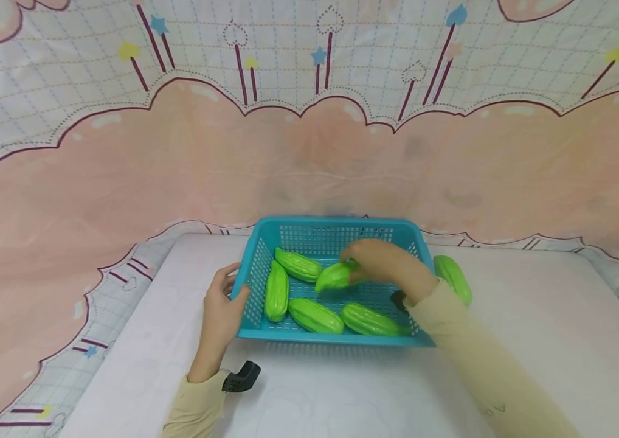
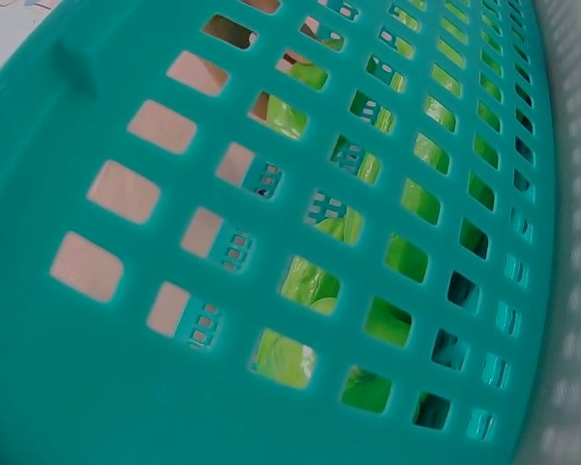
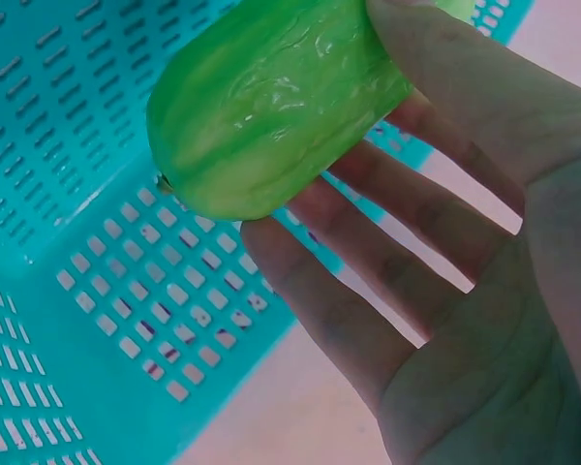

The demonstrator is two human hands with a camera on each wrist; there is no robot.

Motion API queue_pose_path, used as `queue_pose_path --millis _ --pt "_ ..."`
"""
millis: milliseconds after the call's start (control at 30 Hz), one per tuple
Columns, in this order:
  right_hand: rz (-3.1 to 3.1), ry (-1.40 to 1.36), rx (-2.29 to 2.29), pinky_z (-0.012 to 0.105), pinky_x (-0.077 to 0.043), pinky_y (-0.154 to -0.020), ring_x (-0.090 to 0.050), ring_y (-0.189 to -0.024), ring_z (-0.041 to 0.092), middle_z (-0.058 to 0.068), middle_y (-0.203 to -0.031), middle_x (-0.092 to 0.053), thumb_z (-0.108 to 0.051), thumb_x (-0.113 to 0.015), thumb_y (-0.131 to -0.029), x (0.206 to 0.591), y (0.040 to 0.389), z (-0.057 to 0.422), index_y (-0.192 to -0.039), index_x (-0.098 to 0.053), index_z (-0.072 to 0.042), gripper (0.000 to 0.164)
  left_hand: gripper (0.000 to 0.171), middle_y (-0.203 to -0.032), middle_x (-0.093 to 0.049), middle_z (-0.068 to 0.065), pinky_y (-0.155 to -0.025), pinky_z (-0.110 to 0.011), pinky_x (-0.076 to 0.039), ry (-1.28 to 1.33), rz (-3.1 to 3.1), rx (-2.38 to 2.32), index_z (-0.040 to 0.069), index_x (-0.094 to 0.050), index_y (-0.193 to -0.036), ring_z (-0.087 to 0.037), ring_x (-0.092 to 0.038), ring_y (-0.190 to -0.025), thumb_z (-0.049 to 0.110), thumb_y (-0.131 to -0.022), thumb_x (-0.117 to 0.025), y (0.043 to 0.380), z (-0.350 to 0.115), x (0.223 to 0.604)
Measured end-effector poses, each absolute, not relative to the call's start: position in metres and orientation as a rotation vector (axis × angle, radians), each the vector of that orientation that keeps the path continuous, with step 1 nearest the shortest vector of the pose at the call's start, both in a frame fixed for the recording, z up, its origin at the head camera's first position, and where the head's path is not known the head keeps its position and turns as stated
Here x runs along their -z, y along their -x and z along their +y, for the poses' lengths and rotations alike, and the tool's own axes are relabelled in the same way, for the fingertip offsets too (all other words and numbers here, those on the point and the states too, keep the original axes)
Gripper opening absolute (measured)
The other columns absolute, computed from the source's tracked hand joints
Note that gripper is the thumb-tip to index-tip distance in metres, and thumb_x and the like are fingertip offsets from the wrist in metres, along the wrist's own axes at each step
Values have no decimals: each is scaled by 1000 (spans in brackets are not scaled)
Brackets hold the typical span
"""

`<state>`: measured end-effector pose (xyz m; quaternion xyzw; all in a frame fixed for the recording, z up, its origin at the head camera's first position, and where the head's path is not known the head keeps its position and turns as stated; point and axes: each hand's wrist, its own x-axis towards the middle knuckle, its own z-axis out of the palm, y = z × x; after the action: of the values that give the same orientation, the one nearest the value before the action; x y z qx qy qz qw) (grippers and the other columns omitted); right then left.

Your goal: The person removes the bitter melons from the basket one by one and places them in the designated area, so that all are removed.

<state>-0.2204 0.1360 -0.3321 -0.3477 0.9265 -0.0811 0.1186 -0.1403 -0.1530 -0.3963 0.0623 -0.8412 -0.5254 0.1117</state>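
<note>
My right hand point(image 1: 377, 258) holds a green bitter melon point(image 1: 337, 276) above the floor of a blue-green plastic basket point(image 1: 337, 340). In the right wrist view the thumb lies over the bitter melon point(image 3: 271, 107) and the fingers are beneath it. Several more bitter melons, such as the front left one point(image 1: 315, 316), lie in the basket. On the left, my left hand point(image 1: 224, 310) grips the basket's side rim, thumb inside the edge. The left wrist view is mostly filled by the perforated basket wall point(image 2: 174, 387), with green showing through its holes.
One more bitter melon point(image 1: 453, 280) lies on the white table point(image 1: 320, 389) just right of the basket. Behind the table hangs a patterned cloth point(image 1: 309, 164). The basket's raised walls surround the bitter melons inside.
</note>
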Motion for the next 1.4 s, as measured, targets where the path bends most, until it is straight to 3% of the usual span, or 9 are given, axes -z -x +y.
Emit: queue_pose_path --millis 533,1400 --pt "2781 1111 254 38 -54 -90 -67 -104 25 8 -112 -71 -27 -75 -86 324 209 157 -117 -69 -5 39 49 -126 -62 -23 -91 -54 -51 -183 -2474 1536 5 -46 -144 -35 -60 -116 5 -95 -52 139 -153 393" --pt "2918 1015 404 40 -55 -86 -65 -101 25 8 -109 -71 -25 -76 -87 315 189 203 -120 -69 -3 40 48 -125 -63 -22 -85 -44 -53 -174 -2480 1538 6 -46 -144 -32 -61 -111 6 -96 -52 140 -154 396"
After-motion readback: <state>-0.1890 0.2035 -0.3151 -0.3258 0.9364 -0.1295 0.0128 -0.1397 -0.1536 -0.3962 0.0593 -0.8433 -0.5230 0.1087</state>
